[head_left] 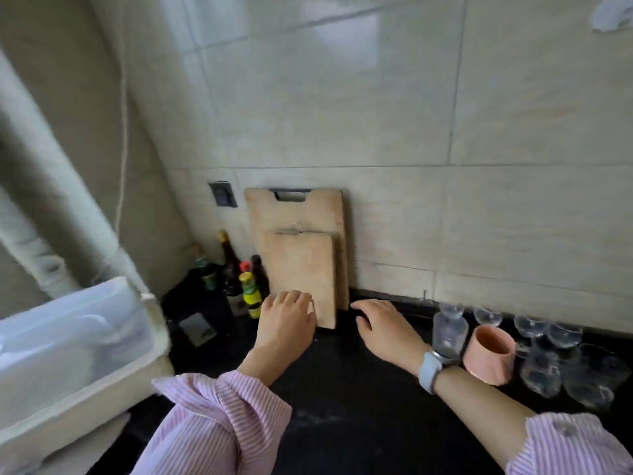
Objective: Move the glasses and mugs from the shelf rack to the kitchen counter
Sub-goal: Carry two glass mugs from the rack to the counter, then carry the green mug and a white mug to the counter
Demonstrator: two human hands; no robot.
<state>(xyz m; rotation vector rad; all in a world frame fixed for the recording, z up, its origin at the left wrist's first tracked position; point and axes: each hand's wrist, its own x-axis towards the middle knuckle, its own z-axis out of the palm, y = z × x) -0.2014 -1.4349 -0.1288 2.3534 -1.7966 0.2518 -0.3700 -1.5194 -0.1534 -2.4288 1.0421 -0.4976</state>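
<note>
Glasses (pixel 561 358) sit bunched at the right of the dark surface (pixel 342 406), pink mug (pixel 489 358) tucked right beside them. Both hands hover empty: left hand (pixel 284 320) with fingers loosely curled near the small cutting board (pixel 301 272), right hand (pixel 383 327) with relaxed fingers.
</note>
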